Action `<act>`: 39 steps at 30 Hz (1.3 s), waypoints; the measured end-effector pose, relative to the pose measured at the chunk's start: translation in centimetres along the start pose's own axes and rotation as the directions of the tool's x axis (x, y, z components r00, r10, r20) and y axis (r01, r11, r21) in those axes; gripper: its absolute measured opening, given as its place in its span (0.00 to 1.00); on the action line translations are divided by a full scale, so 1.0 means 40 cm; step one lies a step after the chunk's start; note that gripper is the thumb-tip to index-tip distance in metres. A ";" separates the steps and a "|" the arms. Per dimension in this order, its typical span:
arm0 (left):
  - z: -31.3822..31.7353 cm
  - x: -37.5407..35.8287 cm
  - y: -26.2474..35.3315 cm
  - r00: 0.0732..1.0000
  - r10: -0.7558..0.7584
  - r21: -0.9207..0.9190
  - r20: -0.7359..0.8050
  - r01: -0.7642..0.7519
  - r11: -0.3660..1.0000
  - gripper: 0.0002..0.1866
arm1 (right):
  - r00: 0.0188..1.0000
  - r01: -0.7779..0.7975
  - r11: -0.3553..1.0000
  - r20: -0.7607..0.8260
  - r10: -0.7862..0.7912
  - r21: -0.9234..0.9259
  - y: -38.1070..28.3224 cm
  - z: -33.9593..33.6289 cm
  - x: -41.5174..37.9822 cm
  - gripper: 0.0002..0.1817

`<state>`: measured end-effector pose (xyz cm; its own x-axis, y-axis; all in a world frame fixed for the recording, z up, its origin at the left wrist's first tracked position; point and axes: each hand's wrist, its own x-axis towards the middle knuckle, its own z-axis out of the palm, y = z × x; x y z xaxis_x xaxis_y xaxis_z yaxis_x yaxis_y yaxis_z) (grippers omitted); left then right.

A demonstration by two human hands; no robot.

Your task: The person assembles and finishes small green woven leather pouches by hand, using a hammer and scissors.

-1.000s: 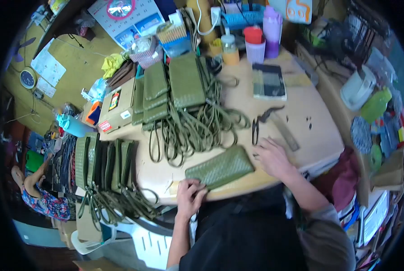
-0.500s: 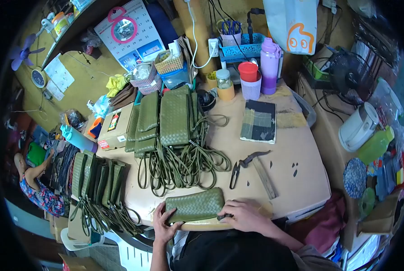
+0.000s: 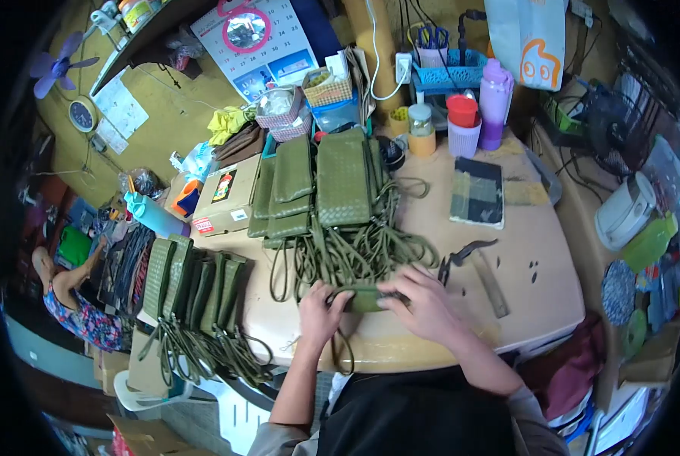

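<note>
A green woven pouch [image 3: 365,299] is held up edge-on between my two hands at the table's front. My left hand [image 3: 322,313] grips its left end, thumb and fingers pressed together. At the right end my right hand [image 3: 422,304] pinches the pouch; a small dark piece shows at its fingers. A green strap loop hangs below, over the table edge. Just behind lies a pile of green pouches [image 3: 344,178] with tangled straps. Another row of green pouches [image 3: 174,281] stands at the left. Pliers and a hammer [image 3: 490,285] rest right of my hands.
A patterned notebook [image 3: 477,192] lies on the table [image 3: 537,251]. Behind are a purple bottle [image 3: 495,106], a red cup [image 3: 462,111] and baskets. A cardboard box [image 3: 227,196] stands back left. Another person [image 3: 82,304] sits far left. A kettle [image 3: 626,210] is at the right.
The pouch has gone from lying flat to being held edge-on, farther from the table edge. Both hands have moved forward with it, the left now gripping its end. The camera view has shifted.
</note>
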<state>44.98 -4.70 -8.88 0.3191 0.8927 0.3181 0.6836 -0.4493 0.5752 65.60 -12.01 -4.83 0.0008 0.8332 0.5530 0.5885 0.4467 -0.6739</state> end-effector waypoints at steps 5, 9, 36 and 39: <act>0.020 0.036 -0.074 0.989 0.093 -0.149 0.117 -0.075 0.986 0.09 | 0.973 -0.051 0.990 0.216 0.078 -0.130 0.047 0.190 0.068 0.07; 0.062 -0.007 -0.111 0.982 0.018 -0.376 0.190 0.055 0.925 0.10 | 0.860 -0.058 0.934 0.457 0.226 -0.353 0.096 0.148 0.030 0.05; 0.020 -0.142 -0.035 0.922 -0.275 -0.180 0.272 0.330 0.927 0.24 | 0.930 -0.161 0.712 0.136 0.341 -0.684 0.405 0.043 0.203 0.25; 0.044 -0.136 -0.041 0.906 -0.245 -0.631 0.345 0.417 0.654 0.14 | 0.944 -0.140 0.720 0.128 0.303 -0.679 0.389 0.036 0.194 0.24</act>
<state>43.27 -8.77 -12.90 0.3485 0.9305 -0.1128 0.1655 0.0574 0.9845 73.60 1.89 -11.74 0.0762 0.9639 0.2552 0.9730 -0.0160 -0.2301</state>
